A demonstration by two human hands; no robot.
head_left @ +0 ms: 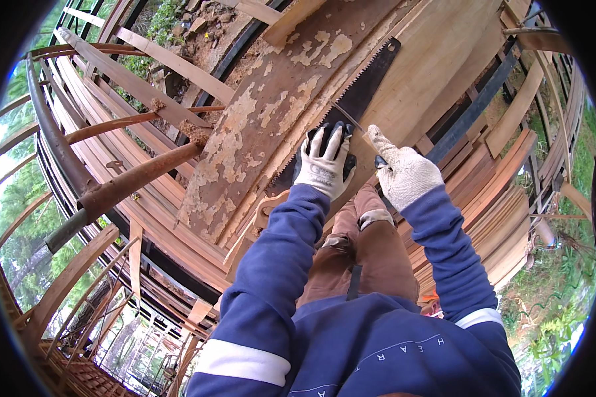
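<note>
A handsaw (367, 83) lies along a pale plank, its dark blade pointing to the far right and its teeth facing the upper left. Its wooden handle (261, 215) shows by my left forearm. My left hand (323, 159), in a white glove with black fingertips, rests flat on the blade with fingers stretched and slightly apart. In the same kind of glove, my right hand (404, 169) is closed around the handle of a thin metal file (349, 118). The file's tip reaches the toothed edge just beyond my left fingertips. Part of the file's handle is hidden in my fist.
A wide board with flaking bark (245, 142) lies left of the saw. Rusty metal pipes (142, 169) jut in from the left. Stacked planks (490, 225) lie on the right, near a dark metal bar (470, 109). My legs (361, 255) are close below the work.
</note>
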